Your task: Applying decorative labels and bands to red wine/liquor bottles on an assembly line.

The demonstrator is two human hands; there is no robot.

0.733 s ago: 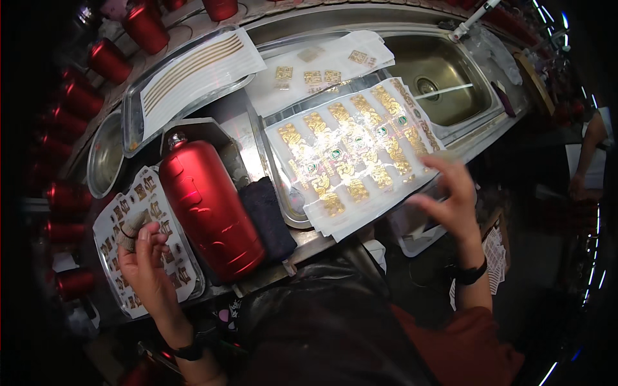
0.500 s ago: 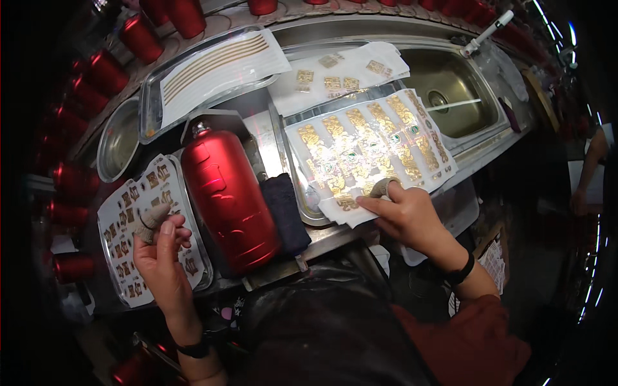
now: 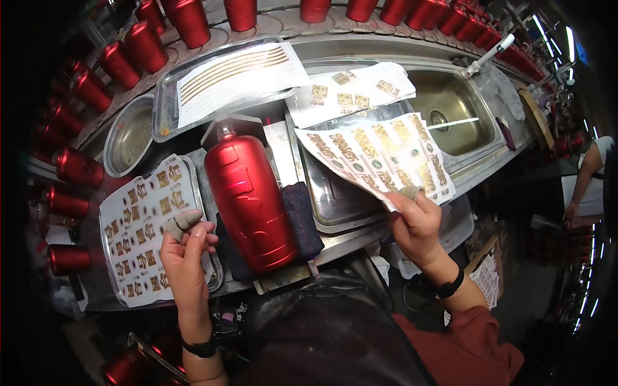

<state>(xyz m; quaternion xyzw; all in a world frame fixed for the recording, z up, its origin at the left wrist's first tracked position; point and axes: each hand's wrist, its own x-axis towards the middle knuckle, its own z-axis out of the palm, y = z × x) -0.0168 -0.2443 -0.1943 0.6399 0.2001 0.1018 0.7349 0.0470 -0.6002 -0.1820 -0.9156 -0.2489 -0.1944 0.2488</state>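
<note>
My right hand (image 3: 415,222) pinches the near edge of a sheet of gold decals (image 3: 386,151), a grey-beige cloth cover on one finger. The sheet is tilted up from a metal tray (image 3: 328,209). My left hand (image 3: 187,254), its index finger also wrapped in cloth (image 3: 182,224), is held over a sheet of small gold-brown decals (image 3: 138,212). Its thumb and fingers are drawn together; whether anything tiny is between them is hidden. Between my hands a glossy red bottle (image 3: 250,199) with raised shapes lies on a dark cloth (image 3: 301,215), touched by neither hand.
Behind stand a tray with a striped decal sheet (image 3: 235,77), white paper with loose decals (image 3: 351,93), a metal bowl (image 3: 131,138) and a sink (image 3: 460,119). Red bottles (image 3: 145,46) line a curved conveyor. Another person's arm (image 3: 582,174) is at far right.
My right hand has lifted the decal sheet's near left part off the tray and tilted it. The left hand has shifted slightly right in the picture. The view itself has moved.
</note>
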